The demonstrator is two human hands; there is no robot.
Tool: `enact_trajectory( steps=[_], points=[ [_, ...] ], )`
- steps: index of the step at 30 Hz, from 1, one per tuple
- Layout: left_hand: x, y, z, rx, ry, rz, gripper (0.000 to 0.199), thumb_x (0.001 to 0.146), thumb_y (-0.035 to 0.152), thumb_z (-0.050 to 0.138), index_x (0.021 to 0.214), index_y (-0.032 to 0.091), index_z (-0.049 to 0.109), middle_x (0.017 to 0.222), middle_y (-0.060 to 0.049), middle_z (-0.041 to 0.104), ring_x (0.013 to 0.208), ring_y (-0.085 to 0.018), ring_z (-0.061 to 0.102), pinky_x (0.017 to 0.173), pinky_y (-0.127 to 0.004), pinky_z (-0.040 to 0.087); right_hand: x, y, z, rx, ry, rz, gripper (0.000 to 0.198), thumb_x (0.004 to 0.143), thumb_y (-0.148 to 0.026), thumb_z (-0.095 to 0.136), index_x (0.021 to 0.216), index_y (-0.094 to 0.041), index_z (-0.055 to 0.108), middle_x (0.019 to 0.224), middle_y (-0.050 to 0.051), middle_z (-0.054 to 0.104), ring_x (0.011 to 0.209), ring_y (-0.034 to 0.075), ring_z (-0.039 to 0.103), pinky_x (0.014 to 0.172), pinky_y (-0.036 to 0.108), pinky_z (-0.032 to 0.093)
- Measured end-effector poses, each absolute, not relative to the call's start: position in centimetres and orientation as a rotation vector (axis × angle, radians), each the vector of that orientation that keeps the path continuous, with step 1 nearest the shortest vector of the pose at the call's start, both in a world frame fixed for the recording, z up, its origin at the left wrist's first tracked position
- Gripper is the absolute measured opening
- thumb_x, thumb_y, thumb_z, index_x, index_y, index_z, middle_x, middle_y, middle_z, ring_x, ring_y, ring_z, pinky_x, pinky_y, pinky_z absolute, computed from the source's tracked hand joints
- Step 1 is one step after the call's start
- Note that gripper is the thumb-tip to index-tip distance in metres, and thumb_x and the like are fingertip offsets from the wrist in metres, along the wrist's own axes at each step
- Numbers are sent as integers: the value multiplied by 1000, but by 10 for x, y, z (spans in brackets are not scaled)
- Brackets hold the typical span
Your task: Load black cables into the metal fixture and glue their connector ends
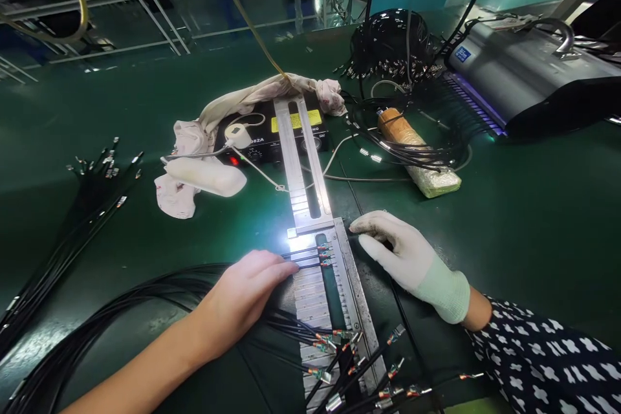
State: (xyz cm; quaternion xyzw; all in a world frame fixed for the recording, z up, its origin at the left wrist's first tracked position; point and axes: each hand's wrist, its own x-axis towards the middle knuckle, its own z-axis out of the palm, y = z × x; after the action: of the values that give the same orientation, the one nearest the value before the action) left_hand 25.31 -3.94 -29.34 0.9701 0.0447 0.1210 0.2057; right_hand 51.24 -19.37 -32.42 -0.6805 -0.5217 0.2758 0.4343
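My bare left hand [247, 288] is closed on a black cable, its fingertips at the left edge of a slotted metal fixture [308, 297]. Several black cables with stripped, coloured wire ends [326, 254] lie side by side across the upper slots. My right hand [402, 252], in a white glove with a pale green cuff, hovers right of the fixture's metal rail [356, 278]. Its thumb and forefinger are apart, with nothing visible between them. More cables with metal connectors [334, 343] pile over the fixture's lower end. A bright light glows by its upper left corner.
Behind the fixture sits a black control box [262, 152] with a cloth [242, 98] draped over it. A wrapped bundle [420, 152] lies right, near a grey machine [528, 71] with a violet glow. Cable bunches lie at left [72, 226] and at the back [391, 42].
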Motion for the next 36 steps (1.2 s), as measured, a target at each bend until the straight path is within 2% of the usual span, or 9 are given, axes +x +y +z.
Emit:
enact_trajectory(
  steps=[7,11,13,15,22,24,29,34,36],
  points=[
    [255,-42,-299,2641,172,362,32,94,3,45,120,17,57,103,-4,61,95,-9,56,84,-16,47,512,-193,-320,-1707,-1329,682,16,95,-27,53,105,-24,66,108,2,65,100,18,63,90,35,54],
    [250,-47,-302,2774,260,434,39,95,6,43,122,25,63,107,-6,55,96,-12,53,83,-23,47,512,-193,-320,-1710,-1320,679,17,95,-27,53,105,-24,67,108,4,65,100,19,63,87,35,55],
    [244,-51,-304,2815,334,418,45,94,6,42,126,30,63,101,-6,54,89,-12,50,78,-24,43,511,-194,-319,-1697,-1321,680,17,95,-27,53,105,-23,67,108,4,65,99,19,63,88,36,55],
    [238,-53,-307,2813,372,363,48,95,5,41,132,30,60,94,-5,53,83,-11,46,75,-24,40,511,-193,-317,-1692,-1319,693,17,95,-26,53,105,-23,67,107,4,65,98,19,63,86,35,55],
    [236,-43,-316,2822,279,382,48,96,5,39,130,31,59,94,-4,54,86,-12,46,74,-26,32,509,-193,-317,-1691,-1340,658,16,96,-26,52,103,-23,67,107,3,65,97,18,63,84,34,54],
    [236,-46,-309,2838,269,330,46,97,6,38,131,30,58,96,-4,55,88,-13,47,78,-28,32,508,-197,-317,-1687,-1337,664,17,96,-25,52,104,-23,67,108,3,65,97,17,63,85,34,54],
    [230,-65,-291,2748,167,145,37,97,11,47,132,24,50,116,-4,60,107,-15,46,95,-30,33,505,-214,-319,-1638,-1356,702,17,97,-26,52,107,-25,65,111,2,64,102,15,62,89,31,54],
    [228,-70,-293,2601,150,65,23,97,10,44,113,21,55,101,-3,60,96,-14,48,88,-26,38,505,-217,-318,-1680,-1362,701,16,97,-25,53,106,-26,65,110,0,64,100,15,63,88,31,54],
    [230,-69,-297,2612,159,144,26,96,7,42,115,20,55,103,-5,57,93,-13,49,83,-23,40,505,-215,-318,-1688,-1360,705,16,97,-25,53,106,-26,65,109,0,64,100,15,62,89,32,53]
  ],
)
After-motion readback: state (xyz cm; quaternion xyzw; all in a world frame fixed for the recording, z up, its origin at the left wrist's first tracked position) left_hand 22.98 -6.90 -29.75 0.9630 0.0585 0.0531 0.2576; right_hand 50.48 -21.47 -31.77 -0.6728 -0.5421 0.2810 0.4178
